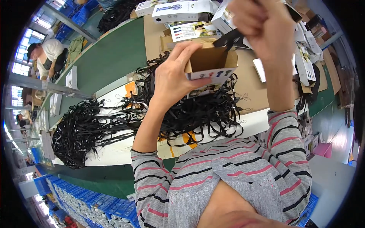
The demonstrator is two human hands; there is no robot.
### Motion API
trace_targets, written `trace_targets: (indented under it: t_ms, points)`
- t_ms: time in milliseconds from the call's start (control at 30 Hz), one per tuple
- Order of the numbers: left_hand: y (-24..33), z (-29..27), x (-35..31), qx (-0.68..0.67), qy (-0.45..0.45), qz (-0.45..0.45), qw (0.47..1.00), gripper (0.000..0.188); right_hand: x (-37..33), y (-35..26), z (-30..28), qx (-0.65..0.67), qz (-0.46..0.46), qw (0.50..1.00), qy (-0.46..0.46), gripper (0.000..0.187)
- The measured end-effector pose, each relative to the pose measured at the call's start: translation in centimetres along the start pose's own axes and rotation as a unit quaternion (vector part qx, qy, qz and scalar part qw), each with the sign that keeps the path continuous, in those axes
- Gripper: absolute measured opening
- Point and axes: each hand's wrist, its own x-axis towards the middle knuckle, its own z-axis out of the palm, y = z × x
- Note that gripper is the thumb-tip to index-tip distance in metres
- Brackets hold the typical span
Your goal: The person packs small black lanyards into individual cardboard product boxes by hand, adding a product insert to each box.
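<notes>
My left hand [173,74] grips a small printed carton [213,74], fingers over its far left side and thumb along its near face. Its top is open, showing a brown cardboard inside. To the right and above it, my right hand [262,32] is closed and smeared by motion. A black strap [230,38] hangs from it across the carton's far edge; this looks like a lanyard. Under and around the carton lies a tangled heap of black lanyards [197,114] with thin string loops. A second lanyard heap [76,133] spreads to the left.
Printed fan boxes [182,10] lie at the far side, and more white boxes [304,64] are piled at the right. A green table [118,53] stretches to the far left, where another person [51,57] sits. Blue crates [91,201] stand at the lower left.
</notes>
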Motion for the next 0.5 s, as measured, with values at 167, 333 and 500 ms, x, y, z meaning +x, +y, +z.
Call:
trace_targets:
  t_ms: [167,333,500]
  points:
    - [-0.1,0.2,-0.2,-0.028,-0.017,-0.015,0.999,0.071,-2.7,3.1,1.3,-0.462,0.197,0.861,0.081,0.024]
    - [-0.5,1.3,-0.9,-0.122,0.058,-0.075,0.988,0.087,-3.8,2.8,1.4,-0.546,0.165,0.819,0.059,0.022]
    - [-3.9,5.5,-4.9,-0.205,-0.137,-0.267,0.931,0.072,-3.9,3.8,-0.9,-0.512,0.262,0.816,0.069,0.019]
